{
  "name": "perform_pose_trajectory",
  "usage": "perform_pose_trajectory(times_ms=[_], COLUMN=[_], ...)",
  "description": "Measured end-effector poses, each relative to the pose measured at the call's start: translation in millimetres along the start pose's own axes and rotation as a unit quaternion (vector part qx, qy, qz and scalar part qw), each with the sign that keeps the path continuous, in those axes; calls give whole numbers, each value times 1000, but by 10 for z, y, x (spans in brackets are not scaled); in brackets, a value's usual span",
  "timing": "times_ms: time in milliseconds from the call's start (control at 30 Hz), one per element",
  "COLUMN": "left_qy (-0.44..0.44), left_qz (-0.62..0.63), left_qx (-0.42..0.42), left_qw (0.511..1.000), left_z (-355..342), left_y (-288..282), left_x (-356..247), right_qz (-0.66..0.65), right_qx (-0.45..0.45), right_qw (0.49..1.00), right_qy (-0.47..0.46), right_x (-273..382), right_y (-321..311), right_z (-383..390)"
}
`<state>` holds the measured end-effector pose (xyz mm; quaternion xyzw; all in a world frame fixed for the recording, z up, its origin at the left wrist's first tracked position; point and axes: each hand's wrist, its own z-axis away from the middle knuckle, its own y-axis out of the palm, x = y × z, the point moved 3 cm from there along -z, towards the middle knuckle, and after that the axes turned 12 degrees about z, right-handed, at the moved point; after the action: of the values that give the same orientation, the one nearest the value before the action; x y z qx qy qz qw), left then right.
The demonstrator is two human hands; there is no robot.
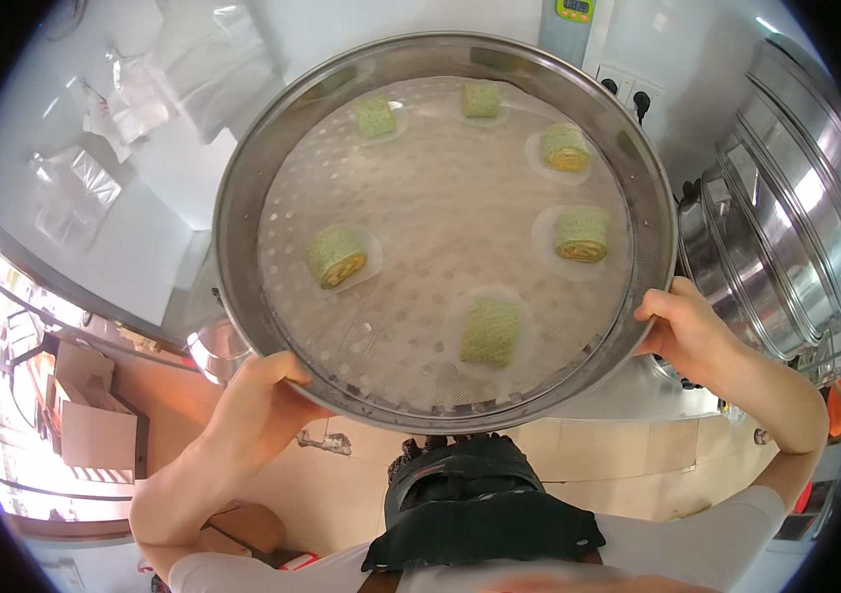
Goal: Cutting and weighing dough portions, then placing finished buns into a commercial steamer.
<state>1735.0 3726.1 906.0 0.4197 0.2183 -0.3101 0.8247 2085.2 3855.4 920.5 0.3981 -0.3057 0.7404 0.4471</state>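
Both my hands carry a wide round metal steamer tray (445, 413) in front of my body. My left hand (264, 400) grips its rim at the lower left, thumb over the edge. On the lower right, my right hand (682, 326) is closed on the rim in the same way. A pale perforated liner (420, 227) covers the tray's bottom. Several green rolls with a yellowish filling lie spread out on small round papers, among them one roll (336, 257) at the left, one roll (581, 234) at the right and one roll (490, 332) nearest me.
Stacked metal steamers (771, 217) stand at the right, close to the tray. Clear plastic bags (183, 74) hang at the upper left. Plugs sit in a wall socket (628, 91) beyond the tray, near a green timer (575, 10). Cardboard boxes (96, 425) are at the lower left.
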Motion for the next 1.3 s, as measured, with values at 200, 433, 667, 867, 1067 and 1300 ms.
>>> perform_pose_trajectory(times_ms=[200, 433, 667, 867, 1067, 1300], left_qy=[33, 97, 103, 127, 141, 159], left_qz=[12, 85, 147, 176, 231, 274], left_qx=[-73, -141, -221, -214, -206, -230], left_qw=[997, 982, 959, 952, 940, 920], left_z=[878, 1805, 2605, 2802, 2741, 2551], left_y=[-758, -1630, -2429, -2881, -3422, -3381], left_x=[4, 246, 673, 977, 1321, 1525], right_qz=[17, 18, 60, 96, 102, -77], right_qx=[67, 127, 235, 268, 165, -165], right_qw=[998, 991, 970, 959, 981, 981], right_qy=[2, 26, 11, 17, -27, 63], right_x=[-124, -556, -954, -1101, -1278, -1582], right_y=[772, 1759, 2677, 3045, 2205, 295], right_z=[192, 265, 334, 395, 97, -323])
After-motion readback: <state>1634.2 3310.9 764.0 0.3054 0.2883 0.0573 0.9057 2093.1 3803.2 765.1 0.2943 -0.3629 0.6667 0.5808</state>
